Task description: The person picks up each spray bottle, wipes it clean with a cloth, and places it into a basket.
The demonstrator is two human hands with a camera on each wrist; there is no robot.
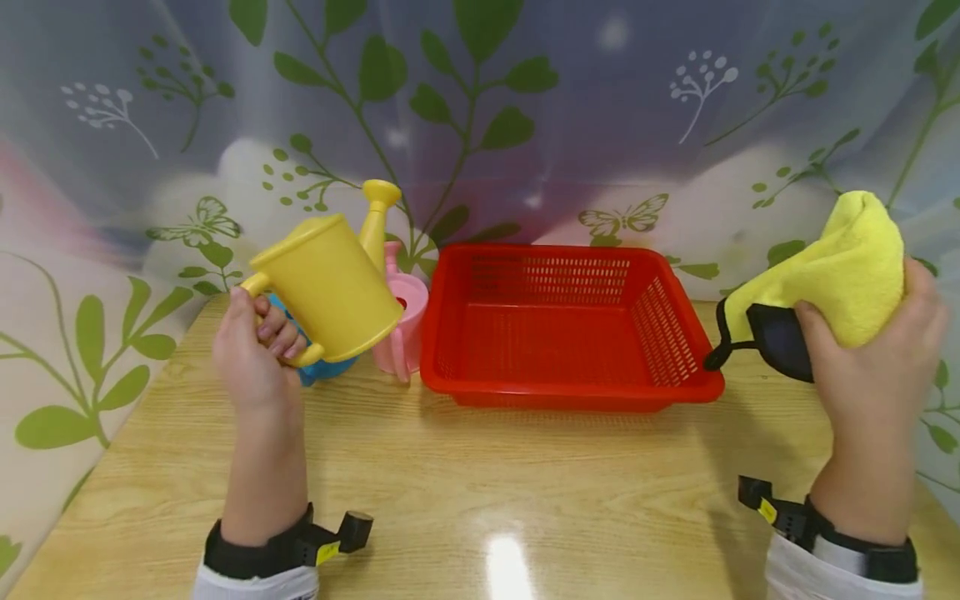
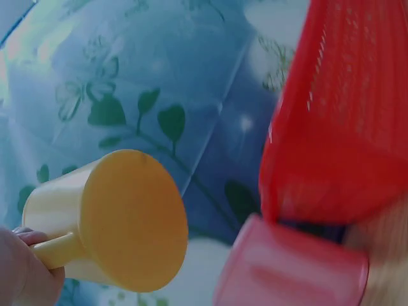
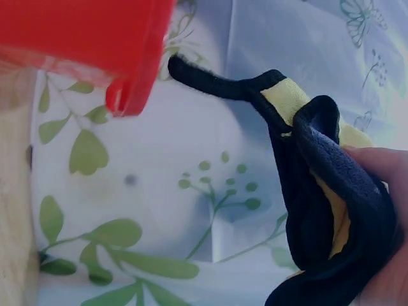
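My left hand [image 1: 258, 350] grips the handle of a yellow watering can [image 1: 330, 287], held tilted in the air left of the basket. The left wrist view shows the round base of the can [image 2: 134, 220]. On the right, my right hand [image 1: 877, 367] holds a folded cloth [image 1: 840, 267], yellow on one face and dark on the other, with a black edge and a hanging loop. In the right wrist view the dark side of the cloth [image 3: 344, 185] faces the camera. The fingers behind the cloth are mostly hidden.
A red plastic basket [image 1: 555, 392] stands on the wooden table [image 1: 465, 483] between my hands. Touching or close to its left side is a pink watering can [image 1: 408, 300]. A blue object [image 1: 330, 367] is partly hidden behind the yellow can. A leaf-patterned curtain [image 1: 570, 125] hangs behind.
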